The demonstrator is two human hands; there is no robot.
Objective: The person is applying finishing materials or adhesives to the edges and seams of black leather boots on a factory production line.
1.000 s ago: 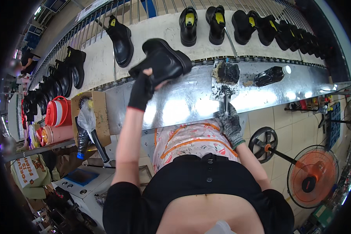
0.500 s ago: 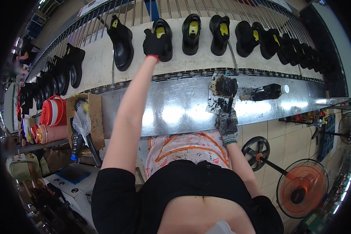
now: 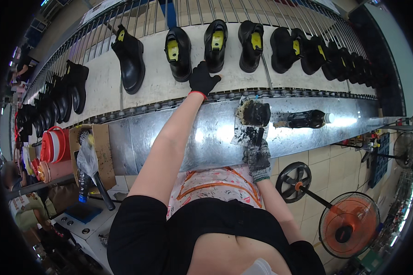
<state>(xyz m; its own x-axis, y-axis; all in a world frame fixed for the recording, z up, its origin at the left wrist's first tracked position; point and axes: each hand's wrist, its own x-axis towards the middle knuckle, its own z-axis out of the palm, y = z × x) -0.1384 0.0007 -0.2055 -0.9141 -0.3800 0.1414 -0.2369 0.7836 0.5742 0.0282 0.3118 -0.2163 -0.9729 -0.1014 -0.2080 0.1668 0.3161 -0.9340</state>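
My left hand [image 3: 204,81], in a black glove with a red cuff, reaches over the pale conveyor belt with its thumb spread and its palm down. Its fingertips are at the toe of a black shoe [image 3: 215,48] with a yellow insole; whether they touch is unclear. Another black shoe [image 3: 178,54] stands just left of the hand. My right hand [image 3: 258,156], in a stained grey knit glove, is closed around a dark handle [image 3: 260,136] on the metal ledge. Beyond the handle, a blackened sponge-like lump [image 3: 255,112] lies on a smeared sheet [image 3: 239,130].
A dark bottle [image 3: 307,119] with a white cap lies on the metal ledge [image 3: 206,133]. More black shoes and boots [image 3: 131,64] line the belt both ways. A cardboard box [image 3: 104,153] and red jug [image 3: 56,145] stand left; an orange fan [image 3: 348,224] stands right.
My left hand has left the shoe it was on and moved right and nearer, to the neighbouring shoe. The right hand keeps its hold on the handle. The view has shifted slightly.
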